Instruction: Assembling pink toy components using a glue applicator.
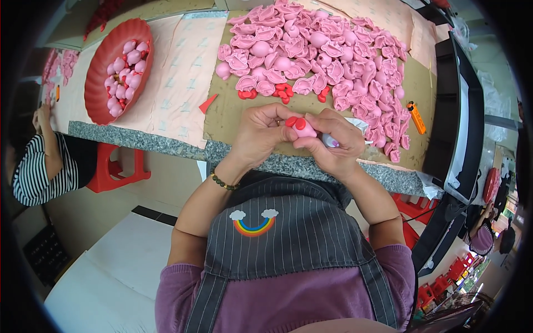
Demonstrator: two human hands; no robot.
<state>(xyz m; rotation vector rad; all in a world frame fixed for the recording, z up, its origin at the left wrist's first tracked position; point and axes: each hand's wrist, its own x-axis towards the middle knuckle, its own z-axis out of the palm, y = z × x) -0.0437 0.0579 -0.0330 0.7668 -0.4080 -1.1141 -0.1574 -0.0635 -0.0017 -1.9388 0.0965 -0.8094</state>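
Observation:
Between my two hands is a small rounded pink piece with a red bow on it. My left hand pinches it at the bow with thumb and fingertips. From the other side, the thumb and fingers of my right hand close on the pink body. A pale, whitish tube-like object is also tucked in my right hand, mostly hidden by the fingers. Just beyond lie several loose red bows, in front of a wide heap of pink moulded pieces with round domes and wavy edges.
A red scalloped basin at the left holds pink pieces with red bows. A red triangular piece lies on the brown board. At the right are an orange cutter knife and a black rack. A co-worker's striped sleeve shows far left.

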